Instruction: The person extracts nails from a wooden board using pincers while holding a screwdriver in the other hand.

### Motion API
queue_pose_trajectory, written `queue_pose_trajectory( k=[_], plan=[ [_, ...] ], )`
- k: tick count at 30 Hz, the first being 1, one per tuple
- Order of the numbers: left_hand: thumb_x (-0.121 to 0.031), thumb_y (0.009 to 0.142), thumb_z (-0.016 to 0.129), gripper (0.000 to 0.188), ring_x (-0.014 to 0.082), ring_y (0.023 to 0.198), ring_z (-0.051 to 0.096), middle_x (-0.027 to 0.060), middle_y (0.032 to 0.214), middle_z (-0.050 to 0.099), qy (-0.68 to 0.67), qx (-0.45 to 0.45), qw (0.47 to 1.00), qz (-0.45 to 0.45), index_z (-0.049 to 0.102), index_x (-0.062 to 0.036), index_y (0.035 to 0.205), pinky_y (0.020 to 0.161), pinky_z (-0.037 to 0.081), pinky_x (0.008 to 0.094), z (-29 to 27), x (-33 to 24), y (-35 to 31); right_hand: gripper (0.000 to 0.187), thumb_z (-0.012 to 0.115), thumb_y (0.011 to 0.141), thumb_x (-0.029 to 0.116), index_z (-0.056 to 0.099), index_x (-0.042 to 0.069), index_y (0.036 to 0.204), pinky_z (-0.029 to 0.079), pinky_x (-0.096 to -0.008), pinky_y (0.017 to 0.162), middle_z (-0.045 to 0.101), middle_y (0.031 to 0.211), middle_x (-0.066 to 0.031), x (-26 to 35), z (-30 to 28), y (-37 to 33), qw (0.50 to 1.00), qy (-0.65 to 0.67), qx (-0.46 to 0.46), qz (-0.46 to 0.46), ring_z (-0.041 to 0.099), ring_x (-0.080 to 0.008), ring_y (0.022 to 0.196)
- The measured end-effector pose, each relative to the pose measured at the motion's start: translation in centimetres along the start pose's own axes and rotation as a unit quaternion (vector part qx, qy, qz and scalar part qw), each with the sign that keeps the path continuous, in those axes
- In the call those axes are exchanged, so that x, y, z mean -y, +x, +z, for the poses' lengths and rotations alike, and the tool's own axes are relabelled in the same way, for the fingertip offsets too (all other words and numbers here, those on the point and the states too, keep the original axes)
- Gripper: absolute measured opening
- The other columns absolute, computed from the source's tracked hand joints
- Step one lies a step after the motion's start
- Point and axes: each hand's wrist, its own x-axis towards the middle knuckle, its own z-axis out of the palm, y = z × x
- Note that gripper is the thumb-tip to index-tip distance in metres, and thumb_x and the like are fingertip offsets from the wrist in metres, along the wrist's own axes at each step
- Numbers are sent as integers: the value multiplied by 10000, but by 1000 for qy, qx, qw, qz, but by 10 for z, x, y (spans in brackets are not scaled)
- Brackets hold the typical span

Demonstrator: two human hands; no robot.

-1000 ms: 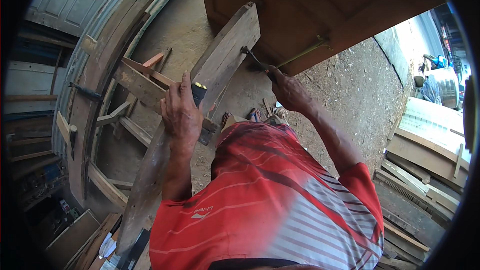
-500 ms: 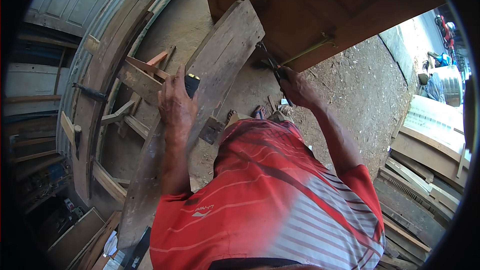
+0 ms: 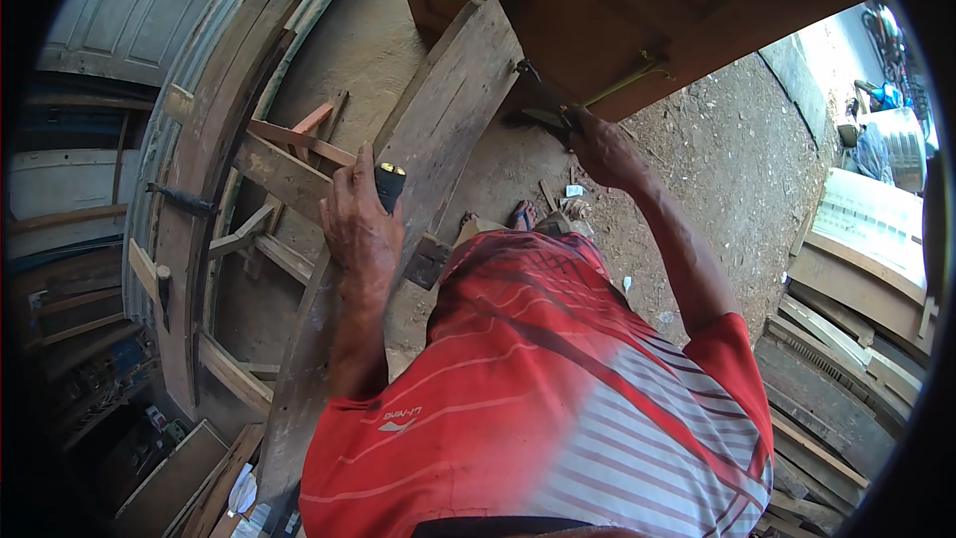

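Note:
A long weathered plank runs from the lower left up to the far middle. On it rests my left hand, fingers closed around a small black block with yellow metal-like bits, whose kind I cannot tell. My right hand is wrapped round the handle of dark pliers. Their jaws meet the plank's right edge near its far end; whether they bite on anything there is too small to see.
A brown panelled door stands beyond the plank, with a yellow-green strip at its lower edge. At left is a wooden bench carrying a dark-handled tool. Stacked boards lie at right. A metal hinge-like plate sits beside the plank.
My right hand has moved slightly right and up with the pliers, whose jaws stay by the plank's edge. The left hand remains on the plank, gripping the black block. The view has shifted slightly.

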Motion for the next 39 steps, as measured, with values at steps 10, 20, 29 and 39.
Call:
queue_pose_trajectory(
  k=[10, 20, 29, 39],
  plan=[
    [-130, 716, 876, 897, 307, 1147, 587, 115, 1236, 560, 3, 15, 1000, -5, 433, -114, 1496, 950, 450, 474, -7, -4, -3, 517, 501, 971, 161, 405, 72, 1470, 517, -553, 866, 648, 1130, -302, 26, -14, 15, 990, -142, 4, 10, 655, -476, 994],
    [-91, 698, 865, 903, 325, 1158, 586, 137, 1234, 562, 6, 7, 1000, 14, 433, -103, 1492, 956, 446, 491, -8, -8, 1, 614, 489, 927, 84, 338, -29, 1512, 571, -550, 799, 603, 1169, -366, 33, -26, 8, 971, -237, 1, 20, 695, -479, 899],
    [-38, 700, 830, 834, 369, 1131, 590, 171, 1178, 581, -13, -18, 1000, -20, 472, -48, 1452, 931, 453, 522, -1, -9, -6, 545, 513, 941, 111, 378, -13, 1455, 573, -511, 840, 567, 1221, -327, 33, -44, 25, 977, -197, 84, 23, 682, -466, 994],
    [-41, 740, 807, 836, 377, 1164, 582, 178, 1225, 564, -11, -11, 1000, -26, 430, -67, 1485, 977, 450, 540, -8, -7, -8, 364, 494, 1020, 277, 531, 15, 1271, 556, -504, 899, 601, 1243, -269, -8, -40, 47, 984, -147, 100, -15, 664, -428, 1080]
  ],
)
